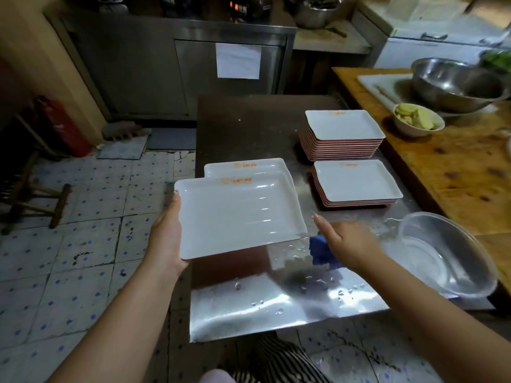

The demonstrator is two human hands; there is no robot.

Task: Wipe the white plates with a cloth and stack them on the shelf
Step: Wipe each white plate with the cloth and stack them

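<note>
A white rectangular plate (pixel 237 217) with an orange logo near its far rim is held above the front of a wet steel table (pixel 276 308), tilted slightly, its left edge gripped by the person's left hand (pixel 168 233), thumb on the rim and fingers hidden beneath. Just behind it, a second white plate (pixel 246 165) lies on the table, partly covered by the raised one. The right hand (pixel 345 246) hovers just beside the held plate's right corner, fingers extended and loosely straight, with a blue cloth (pixel 320 251) bunched under the palm; whether the hand actually grips the cloth cannot be told. Farther right on the table stand two stacks of matching plates, a tall stack (pixel 343 128) at the back and a short stack (pixel 356 181) nearer. A clear bowl (pixel 448 252) holding water sits at the table's right edge. On the adjoining wooden counter (pixel 456 167) are a small bowl of sliced food (pixel 417 120) and a large steel bowl (pixel 456 84).
</note>
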